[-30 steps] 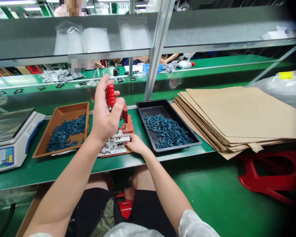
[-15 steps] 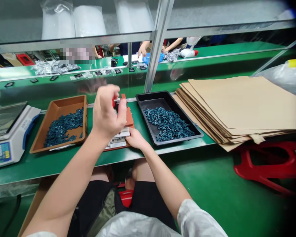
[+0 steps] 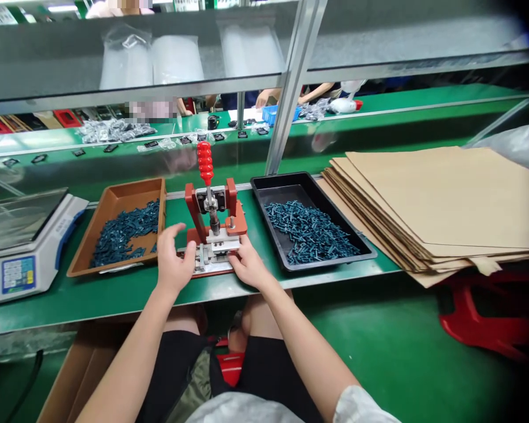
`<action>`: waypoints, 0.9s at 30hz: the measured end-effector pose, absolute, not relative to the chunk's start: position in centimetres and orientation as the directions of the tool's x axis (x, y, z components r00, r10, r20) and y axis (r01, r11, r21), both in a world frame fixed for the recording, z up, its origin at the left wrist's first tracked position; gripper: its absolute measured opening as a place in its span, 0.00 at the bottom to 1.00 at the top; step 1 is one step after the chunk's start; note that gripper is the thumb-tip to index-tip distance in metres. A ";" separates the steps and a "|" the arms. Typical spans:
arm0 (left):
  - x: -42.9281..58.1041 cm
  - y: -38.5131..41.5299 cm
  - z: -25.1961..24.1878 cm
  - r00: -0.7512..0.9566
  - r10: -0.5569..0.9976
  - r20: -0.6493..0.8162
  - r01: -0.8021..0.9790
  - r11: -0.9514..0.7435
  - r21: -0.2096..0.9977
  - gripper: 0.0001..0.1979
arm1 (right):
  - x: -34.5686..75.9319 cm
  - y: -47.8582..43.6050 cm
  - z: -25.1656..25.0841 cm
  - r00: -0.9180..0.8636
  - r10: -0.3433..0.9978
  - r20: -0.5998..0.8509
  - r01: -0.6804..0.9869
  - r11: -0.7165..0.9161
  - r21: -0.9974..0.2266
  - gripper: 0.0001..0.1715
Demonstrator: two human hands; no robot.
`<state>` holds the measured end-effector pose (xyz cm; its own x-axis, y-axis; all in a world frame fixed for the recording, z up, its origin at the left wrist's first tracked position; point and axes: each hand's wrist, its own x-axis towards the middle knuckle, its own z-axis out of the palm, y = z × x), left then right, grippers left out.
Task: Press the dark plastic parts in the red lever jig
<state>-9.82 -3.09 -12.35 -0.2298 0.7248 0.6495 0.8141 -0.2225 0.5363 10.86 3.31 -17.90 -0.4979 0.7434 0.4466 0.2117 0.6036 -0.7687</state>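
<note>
A hand toggle press (image 3: pixel 211 217) with orange-brown side plates stands on the green bench in front of me. Its red ribbed handle (image 3: pixel 205 163) points straight up. My left hand (image 3: pixel 171 264) is at the left end of the press's metal fixture (image 3: pixel 220 244), thumb and fingers spread, with nothing visible in it. At the fixture's right end, my right hand (image 3: pixel 250 265) has thumb and fingers closed round the metal; its fingertips are partly hidden. Small dark blue-green plastic parts fill the middle of a brown tray (image 3: pixel 74 265) on the left and a black tray (image 3: pixel 286 265) on the right.
A digital scale (image 3: pixel 39 247) sits at far left. Stacked cardboard sheets (image 3: pixel 423 200) lie to the right, above a red stool (image 3: pixel 480 323). A metal post (image 3: pixel 286 111) rises behind the trays. Co-workers' arms show at the far bench, near a blue basket (image 3: pixel 271 114).
My left hand has come down from the red handle to the fixture's left side and opened. The handle now stands upright in plain sight. My right hand stays at the fixture; the view has shifted slightly.
</note>
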 end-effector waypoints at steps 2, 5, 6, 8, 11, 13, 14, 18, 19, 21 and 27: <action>-11.1 -3.4 -15.1 -0.194 0.888 0.418 0.830 -0.079 0.552 0.22 | 10.8 3.5 -17.9 -0.506 0.745 0.435 0.211 0.595 -0.775 0.22; -11.7 -3.1 -17.1 -0.202 0.952 0.230 0.797 0.023 0.603 0.20 | 10.5 3.8 -18.1 -0.509 0.760 0.404 0.227 0.572 -0.788 0.18; -11.7 -3.0 -17.4 -0.234 0.945 0.229 0.767 0.034 0.640 0.20 | 10.3 3.9 -18.3 -0.503 0.771 0.390 0.243 0.559 -0.793 0.17; -11.5 -2.9 -17.8 -0.360 0.897 0.258 0.638 0.034 0.770 0.21 | 9.8 4.1 -18.6 -0.485 0.800 0.352 0.283 0.525 -0.802 0.17; -11.5 -2.9 -18.8 -0.569 0.790 0.227 0.306 -0.053 0.951 0.27 | 9.1 4.4 -19.1 -0.443 0.854 0.274 0.347 0.445 -0.825 0.20; -11.6 -2.8 -19.5 -0.623 0.752 0.215 0.184 -0.125 0.975 0.28 | 8.7 4.5 -19.3 -0.417 0.875 0.247 0.374 0.413 -0.830 0.21; -11.6 -2.7 -19.8 -0.633 0.740 0.229 0.178 -0.149 0.973 0.28 | 8.6 4.6 -19.4 -0.408 0.879 0.247 0.386 0.412 -0.826 0.20; -11.0 -3.2 -19.6 -0.668 0.605 0.433 0.412 -0.183 0.892 0.24 | 8.8 4.2 -18.9 -0.409 0.842 0.351 0.394 0.510 -0.765 0.18; -10.7 -3.8 -19.3 -0.643 0.562 0.521 0.514 -0.188 0.837 0.23 | 9.0 3.9 -18.7 -0.401 0.826 0.395 0.380 0.543 -0.749 0.18; -9.9 -6.1 -18.8 -0.527 0.512 0.678 0.681 -0.224 0.697 0.24 | 9.8 2.7 -18.3 -0.373 0.804 0.463 0.358 0.585 -0.728 0.15; -6.2 -17.1 -19.8 -0.430 0.848 0.310 0.406 -0.126 0.905 0.24 | 9.8 -6.7 -19.6 -0.425 0.792 0.439 0.193 0.552 -0.811 0.07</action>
